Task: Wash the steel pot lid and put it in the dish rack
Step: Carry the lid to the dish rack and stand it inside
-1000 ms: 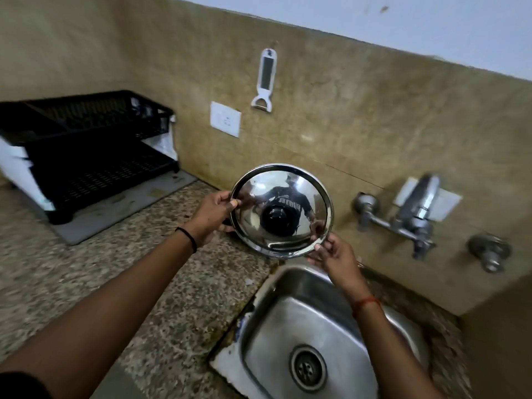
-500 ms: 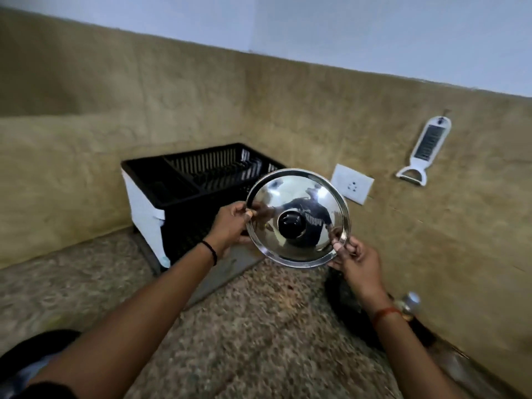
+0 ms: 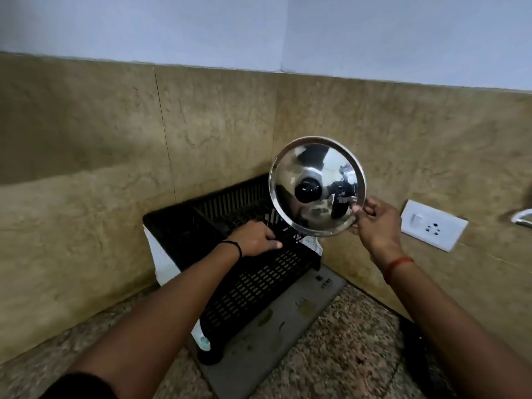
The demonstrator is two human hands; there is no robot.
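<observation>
The round steel pot lid (image 3: 316,168) with a black knob is held upright in the air, its shiny top facing me, above the right end of the black plastic dish rack (image 3: 253,280). My right hand (image 3: 374,223) pinches the lid's lower right rim. My left hand (image 3: 254,239) is off the lid and rests on the rack's upper tier, fingers curled against the black grid; whether it grips the rack I cannot tell. Water drips from the lid's lower edge.
The rack stands on a grey drain mat (image 3: 276,335) in the corner of a speckled granite counter (image 3: 345,355). Brown tiled walls rise behind it. A white wall socket (image 3: 433,224) is on the right wall.
My left hand has let go of the lid and dropped onto the rack. My right hand alone has carried the lid up and right over the rack. My view has turned further left.
</observation>
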